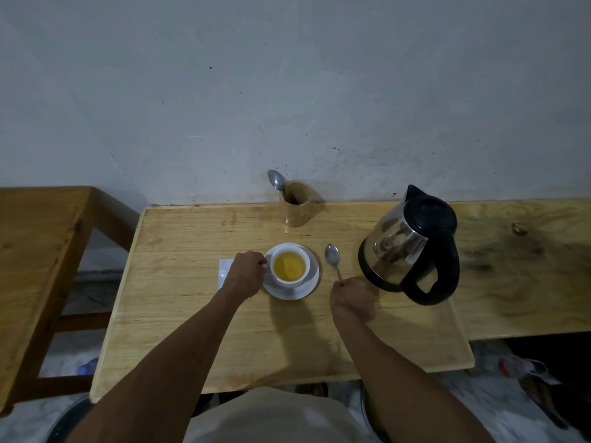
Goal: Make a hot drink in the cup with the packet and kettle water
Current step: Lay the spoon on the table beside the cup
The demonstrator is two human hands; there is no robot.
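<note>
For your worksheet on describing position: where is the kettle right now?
In the head view, the kettle stands on the table, right of the cup, just beyond the right hand holding a spoon.

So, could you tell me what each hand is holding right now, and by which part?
The right hand holds a spoon by its handle end, bowl pointing away. The left hand is at the cup handle.

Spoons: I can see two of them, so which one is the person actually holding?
The spoon right of the cup, gripped by its handle in the right hand, bowl pointing away. The other spoon stands untouched in the wooden holder by the wall.
</note>
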